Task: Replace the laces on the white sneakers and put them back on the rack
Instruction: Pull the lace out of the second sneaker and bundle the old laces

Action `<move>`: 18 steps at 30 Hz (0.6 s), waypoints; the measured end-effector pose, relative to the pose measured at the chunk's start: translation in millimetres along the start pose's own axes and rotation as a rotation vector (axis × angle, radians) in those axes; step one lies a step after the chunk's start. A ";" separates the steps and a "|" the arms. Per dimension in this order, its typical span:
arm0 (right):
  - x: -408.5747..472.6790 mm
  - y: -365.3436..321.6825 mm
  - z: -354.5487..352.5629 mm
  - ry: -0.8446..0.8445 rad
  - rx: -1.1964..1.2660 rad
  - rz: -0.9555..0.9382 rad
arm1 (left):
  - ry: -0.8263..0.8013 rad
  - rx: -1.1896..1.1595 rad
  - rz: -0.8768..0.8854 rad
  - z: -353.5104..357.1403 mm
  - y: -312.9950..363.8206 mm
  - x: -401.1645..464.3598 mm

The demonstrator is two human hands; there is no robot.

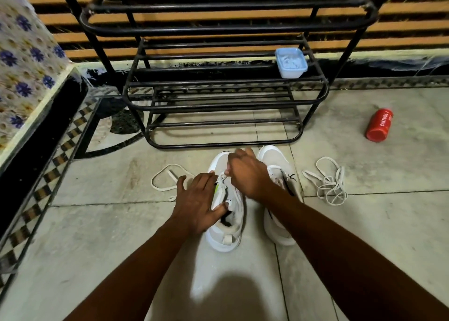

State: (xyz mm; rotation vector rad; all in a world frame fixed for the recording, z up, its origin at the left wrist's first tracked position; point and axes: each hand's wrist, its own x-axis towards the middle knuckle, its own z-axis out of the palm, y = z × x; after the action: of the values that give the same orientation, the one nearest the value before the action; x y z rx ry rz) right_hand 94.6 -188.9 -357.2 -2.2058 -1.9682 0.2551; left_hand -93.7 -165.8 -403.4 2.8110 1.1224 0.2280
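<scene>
Left hand (198, 205) rests flat-fingered, grip open, on the left sneaker (226, 214) at frame centre; right hand (245, 172), grip closed, pinches its lace (222, 177).

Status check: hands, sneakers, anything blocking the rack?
Left hand steadies left sneaker; right hand pinches its lace. Right sneaker unlaced, on floor. Rack front unobstructed.
</scene>
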 end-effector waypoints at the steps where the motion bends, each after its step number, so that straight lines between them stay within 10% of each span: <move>1: -1.9 0.7 2.7 0.060 0.306 0.178 | 0.005 0.007 0.004 -0.8 0.3 0.8; 5: -1.5 -8.6 -0.1 0.201 1.270 0.757 | -0.034 0.042 0.010 1.1 0.2 1.8; 10: 3.5 12.6 -15.2 -0.147 0.354 0.182 | -0.042 0.054 -0.006 2.5 -2.1 -0.3; 18: -6.7 24.7 -17.0 -0.053 0.597 0.044 | -0.023 0.057 -0.012 4.2 -1.4 -1.1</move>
State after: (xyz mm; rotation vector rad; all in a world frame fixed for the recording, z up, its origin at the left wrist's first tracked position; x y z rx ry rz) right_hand 121.7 -198.6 -346.6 -1.8586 -1.5872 0.7966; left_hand -94.6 -165.7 -407.8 2.8479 1.1593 0.1651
